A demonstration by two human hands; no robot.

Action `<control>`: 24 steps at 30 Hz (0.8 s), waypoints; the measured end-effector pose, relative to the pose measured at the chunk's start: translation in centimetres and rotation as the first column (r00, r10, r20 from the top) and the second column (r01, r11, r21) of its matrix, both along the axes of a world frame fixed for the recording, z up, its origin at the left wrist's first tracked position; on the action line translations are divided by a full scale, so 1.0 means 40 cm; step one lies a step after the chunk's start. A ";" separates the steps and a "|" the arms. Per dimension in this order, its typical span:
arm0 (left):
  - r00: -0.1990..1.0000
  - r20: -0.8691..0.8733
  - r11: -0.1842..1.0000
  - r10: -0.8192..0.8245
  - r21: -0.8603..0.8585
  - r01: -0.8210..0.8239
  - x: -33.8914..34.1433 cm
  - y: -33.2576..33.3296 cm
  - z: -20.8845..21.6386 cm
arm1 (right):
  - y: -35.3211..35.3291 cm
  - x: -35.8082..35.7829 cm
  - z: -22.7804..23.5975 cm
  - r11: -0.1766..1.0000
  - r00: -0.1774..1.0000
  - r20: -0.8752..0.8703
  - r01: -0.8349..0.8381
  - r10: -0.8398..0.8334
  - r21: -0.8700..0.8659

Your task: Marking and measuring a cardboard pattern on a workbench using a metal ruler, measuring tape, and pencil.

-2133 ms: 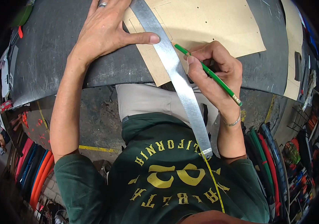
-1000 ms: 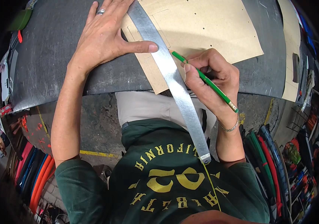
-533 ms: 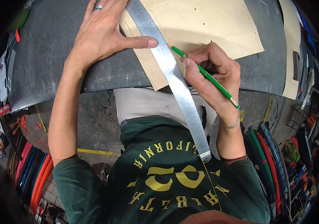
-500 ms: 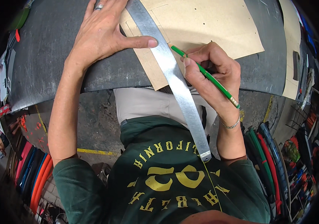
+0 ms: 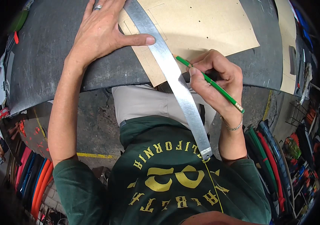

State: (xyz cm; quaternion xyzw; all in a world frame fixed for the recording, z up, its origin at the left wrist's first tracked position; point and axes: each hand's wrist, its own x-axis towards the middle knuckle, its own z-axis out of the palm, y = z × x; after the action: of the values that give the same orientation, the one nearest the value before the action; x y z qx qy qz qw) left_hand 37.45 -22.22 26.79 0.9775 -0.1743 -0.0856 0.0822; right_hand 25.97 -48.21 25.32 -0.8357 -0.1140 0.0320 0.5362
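Note:
A long metal ruler (image 5: 166, 63) slants across a sheet of tan card (image 5: 201, 28) and reaches past the table edge toward my shirt. My left hand (image 5: 101, 32) lies spread beside the ruler, its thumb stretched out and pressing on the metal; some fingertips are cut off by the top of the picture. In my right hand (image 5: 216, 73) is a green pencil (image 5: 221, 90), pinched between thumb and fingers. Its tip is at the card by the ruler's right edge. Thin pencil lines and several small dark dots mark the card.
The dark tabletop (image 5: 51, 63) has a curved near edge close to my waist. Another tan card strip (image 5: 287, 48) lies at its right side. Rolls of coloured material (image 5: 41, 183) stand low on the left, with more rolls (image 5: 268, 161) on the right. A yellow line (image 5: 96, 155) crosses the floor.
The pencil and my right hand have moved down along the ruler's edge, toward me. My left hand keeps its place on the ruler. The whole view has shifted slightly.

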 end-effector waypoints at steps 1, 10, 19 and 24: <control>1.000 0.003 1.000 0.001 0.001 -0.001 0.000 0.003 0.000 | 0.000 0.001 -0.001 1.000 1.000 0.003 -0.001 0.001 0.001; 0.912 0.379 0.973 -0.158 -0.096 0.209 0.027 0.056 -0.090 | -0.025 0.001 0.005 0.987 1.000 0.002 -0.025 0.026 0.157; 0.966 0.225 0.986 -0.130 -0.071 0.149 0.021 0.030 -0.069 | -0.042 -0.188 0.011 1.000 0.968 0.252 0.022 -0.022 0.004; 0.960 0.250 0.983 -0.126 -0.096 0.154 0.003 0.031 -0.061 | -0.015 -0.302 0.029 0.987 0.991 0.122 -0.040 0.060 -0.155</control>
State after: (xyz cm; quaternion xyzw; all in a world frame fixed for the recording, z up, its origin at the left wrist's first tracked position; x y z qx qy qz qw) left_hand 37.55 -20.96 24.33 0.9595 -0.2564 0.0391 0.1096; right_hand 13.91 -48.83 26.46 -0.8715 -0.1657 0.0013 0.4616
